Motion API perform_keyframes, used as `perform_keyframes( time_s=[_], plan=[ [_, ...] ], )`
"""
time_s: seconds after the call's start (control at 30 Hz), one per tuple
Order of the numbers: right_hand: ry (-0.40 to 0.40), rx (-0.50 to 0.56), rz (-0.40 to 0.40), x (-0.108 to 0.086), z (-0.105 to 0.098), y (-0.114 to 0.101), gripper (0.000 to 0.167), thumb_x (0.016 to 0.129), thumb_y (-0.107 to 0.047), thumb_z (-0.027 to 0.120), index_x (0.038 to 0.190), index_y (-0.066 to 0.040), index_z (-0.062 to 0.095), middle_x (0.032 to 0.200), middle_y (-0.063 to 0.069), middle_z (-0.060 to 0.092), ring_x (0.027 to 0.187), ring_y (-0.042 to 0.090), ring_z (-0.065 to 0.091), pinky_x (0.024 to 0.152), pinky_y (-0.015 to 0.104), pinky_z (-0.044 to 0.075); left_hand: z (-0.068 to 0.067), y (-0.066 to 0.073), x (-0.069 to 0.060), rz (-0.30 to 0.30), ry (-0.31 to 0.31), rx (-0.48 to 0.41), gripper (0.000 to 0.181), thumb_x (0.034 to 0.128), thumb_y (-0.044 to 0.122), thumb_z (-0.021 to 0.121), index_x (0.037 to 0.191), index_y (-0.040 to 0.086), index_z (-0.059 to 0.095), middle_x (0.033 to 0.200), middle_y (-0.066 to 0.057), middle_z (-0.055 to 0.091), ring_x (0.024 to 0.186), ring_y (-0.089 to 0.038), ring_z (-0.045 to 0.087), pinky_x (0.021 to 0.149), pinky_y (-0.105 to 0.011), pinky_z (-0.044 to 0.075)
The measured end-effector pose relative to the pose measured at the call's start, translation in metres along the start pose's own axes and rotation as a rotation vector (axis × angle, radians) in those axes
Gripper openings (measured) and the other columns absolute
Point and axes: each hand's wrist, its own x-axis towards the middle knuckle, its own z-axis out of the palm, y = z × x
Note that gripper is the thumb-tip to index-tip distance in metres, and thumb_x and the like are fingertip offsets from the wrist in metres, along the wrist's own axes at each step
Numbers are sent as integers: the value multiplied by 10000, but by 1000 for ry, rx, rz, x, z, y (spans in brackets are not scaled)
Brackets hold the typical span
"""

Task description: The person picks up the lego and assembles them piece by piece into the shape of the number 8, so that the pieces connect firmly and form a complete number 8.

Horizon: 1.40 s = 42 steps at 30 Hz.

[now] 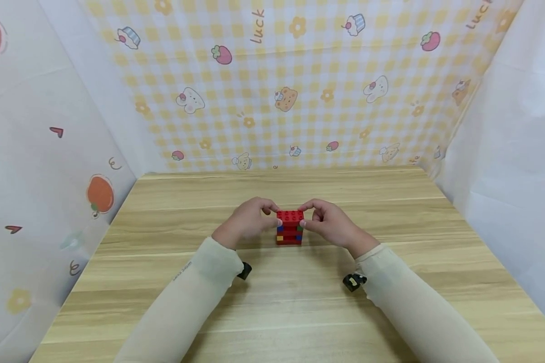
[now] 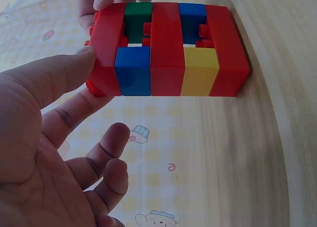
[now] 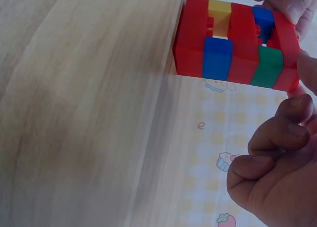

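Observation:
A tower of toy building blocks [image 1: 289,232] stands on the table between both hands. Three long red blocks form its levels, with the top red block [image 2: 105,48] bearing studs. Between these levels, the left side has a blue block [image 2: 132,71] above a yellow block [image 2: 200,71]. Over on the right side, a green block [image 3: 267,67] sits above a blue block [image 3: 217,58], and gaps show through the middle. The left hand [image 1: 250,220] pinches the left end of the top red block with thumb and index finger. At its right end, the right hand [image 1: 335,225] pinches likewise.
The wooden table [image 1: 295,312] spreads around the tower. Behind it hangs a yellow checked cloth [image 1: 254,131], with white cloth [image 1: 518,151] along the sides. Dark wrist devices [image 1: 354,281] hang below the sleeves.

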Motion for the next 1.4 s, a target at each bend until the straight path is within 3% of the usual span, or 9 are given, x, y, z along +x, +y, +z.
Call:
perform_keyframes(
  time_s=[0.3,0.47,0.73,1.0,1.27,1.4],
  plan=[
    [31,-111,-2,1,0,-1,433,976,-205,775,1386,-154,643,713,22,496,598,189,455,527,278,385,-3,-2,10,10,3,5,372,996,398,716,1341,259,716,1341,-80,621,1137,-296,593,920,-464,533],
    [30,-216,2,2,0,-1,521,952,-235,807,1430,-170,613,721,14,506,609,179,472,541,293,409,-3,-4,15,22,-6,8,341,1001,413,712,1297,247,746,1288,-64,642,1119,-285,596,938,-473,532],
    [-39,-362,17,-2,-3,-4,695,880,-289,883,1493,-240,560,758,14,520,652,180,473,584,308,406,-2,-9,19,33,-54,-18,279,1025,379,696,1226,197,760,1189,-32,681,1060,-260,604,922,-444,529],
    [-126,-458,54,-3,-2,-6,914,814,-297,936,1578,-281,434,872,60,563,731,207,504,618,340,435,-2,-11,19,23,-75,-77,252,1038,341,683,1216,176,750,1207,-26,693,1111,-268,599,982,-470,512],
    [-129,-523,48,0,5,-7,920,840,-270,917,1584,-244,376,913,84,617,733,208,546,626,340,476,4,-15,22,26,-57,-90,273,1043,356,673,1237,179,746,1205,-18,693,1126,-269,591,1007,-472,503],
    [-126,-523,65,0,6,-7,911,850,-266,909,1580,-253,364,918,71,614,739,209,559,627,340,487,5,-16,22,30,-48,-83,352,1041,380,668,1333,187,711,1259,-45,670,1154,-285,588,1014,-490,506]
  ],
)
